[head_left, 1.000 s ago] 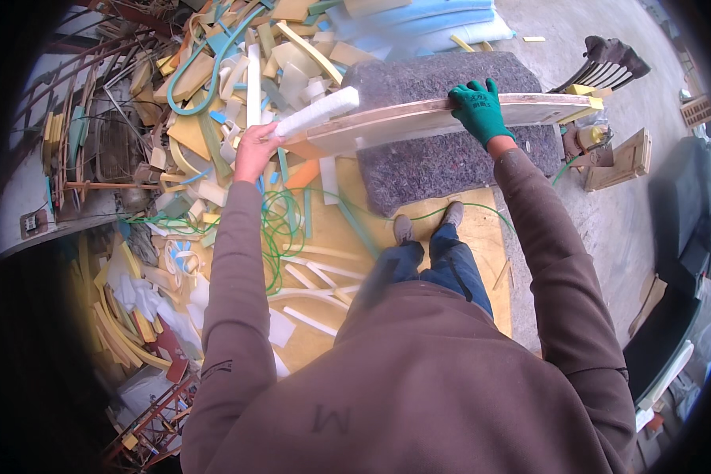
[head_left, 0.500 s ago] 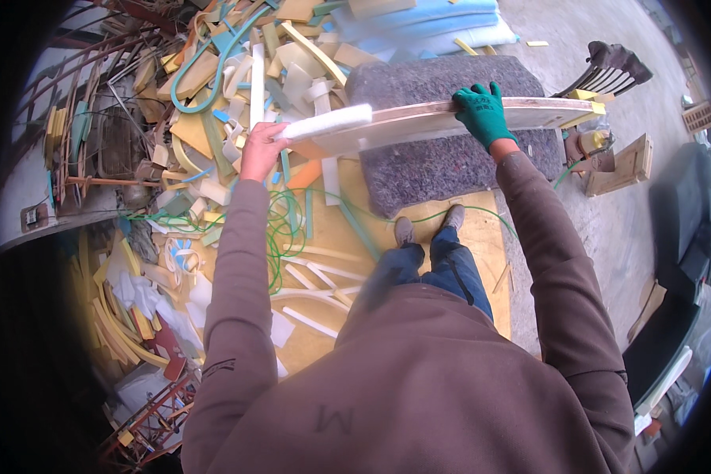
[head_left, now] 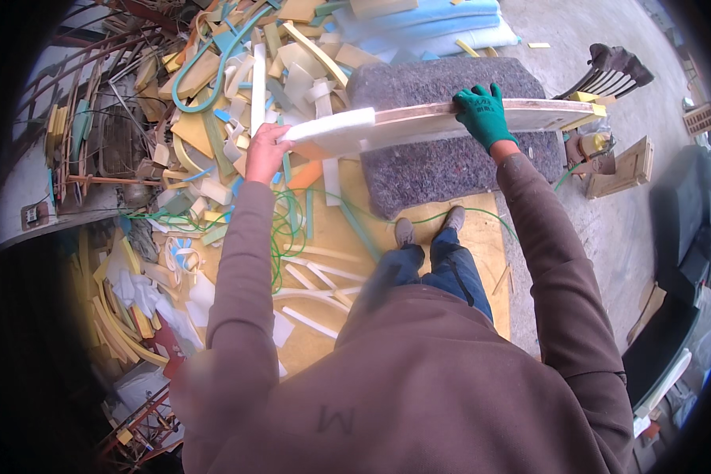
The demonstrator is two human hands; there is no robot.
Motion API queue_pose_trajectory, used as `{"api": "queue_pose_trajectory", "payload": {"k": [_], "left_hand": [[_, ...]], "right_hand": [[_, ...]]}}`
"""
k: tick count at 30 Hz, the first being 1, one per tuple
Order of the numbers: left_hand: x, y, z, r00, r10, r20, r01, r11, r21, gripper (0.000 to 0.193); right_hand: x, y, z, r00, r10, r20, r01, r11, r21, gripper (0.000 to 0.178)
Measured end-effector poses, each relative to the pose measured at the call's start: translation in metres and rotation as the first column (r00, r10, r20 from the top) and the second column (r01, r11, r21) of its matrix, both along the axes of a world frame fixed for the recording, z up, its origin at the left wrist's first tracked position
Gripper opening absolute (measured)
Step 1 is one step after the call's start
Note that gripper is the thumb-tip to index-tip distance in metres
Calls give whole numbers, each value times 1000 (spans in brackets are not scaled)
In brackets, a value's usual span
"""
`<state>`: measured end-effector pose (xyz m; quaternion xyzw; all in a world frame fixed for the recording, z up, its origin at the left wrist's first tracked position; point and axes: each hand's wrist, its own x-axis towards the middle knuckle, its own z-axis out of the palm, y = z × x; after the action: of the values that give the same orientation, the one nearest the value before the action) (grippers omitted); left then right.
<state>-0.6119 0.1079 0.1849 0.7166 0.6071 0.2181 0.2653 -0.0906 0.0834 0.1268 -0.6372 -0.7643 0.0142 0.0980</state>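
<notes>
A long, slightly curved panel (head_left: 419, 133) with a wooden upper edge stands on its side across a padded grey-purple block (head_left: 450, 170). Along the left part of its top edge lies a strip of white foam (head_left: 332, 123). My bare left hand (head_left: 265, 152) pinches the strip's left end at the panel's corner. In a green glove, my right hand (head_left: 482, 114) grips the panel's top edge right of its middle, fingers over the far side. Pieces of yellow foam (head_left: 584, 113) show at the panel's right end.
Foam offcuts (head_left: 300, 59) pile up at the far left, and a tangled green hose (head_left: 288, 229) lies below them. Blue-white wrapped bundles (head_left: 426, 28) rest at the back. A dark slatted piece (head_left: 615, 67) and a wooden frame (head_left: 622, 167) stand at right.
My left hand has shifted slightly to the right with the foam strip, whose right end now sits a little farther along the panel's edge. The right hand stays in place.
</notes>
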Motion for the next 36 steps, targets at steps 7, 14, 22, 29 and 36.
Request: {"api": "queue_pose_trajectory", "payload": {"k": [7, 14, 22, 29, 36], "left_hand": [[3, 1, 14, 988, -98, -121, 94, 995, -39, 62], [35, -8, 30, 918, -90, -387, 107, 994, 21, 97], [62, -4, 2, 905, -260, -337, 318, 939, 128, 70], [61, -6, -12, 932, -218, -288, 277, 944, 180, 44], [66, -8, -13, 932, -191, -308, 259, 946, 197, 32]], "right_hand": [[1, 0, -1, 1000, 5, -19, -5, 1000, 18, 20], [0, -1, -2, 1000, -9, -24, 9, 1000, 12, 20], [0, -2, -2, 1000, -2, -22, 2, 1000, 19, 31], [-1, -2, -3, 999, 19, -48, -15, 995, 101, 12], [-2, -3, -3, 1000, 15, -25, -12, 996, 94, 12]]}}
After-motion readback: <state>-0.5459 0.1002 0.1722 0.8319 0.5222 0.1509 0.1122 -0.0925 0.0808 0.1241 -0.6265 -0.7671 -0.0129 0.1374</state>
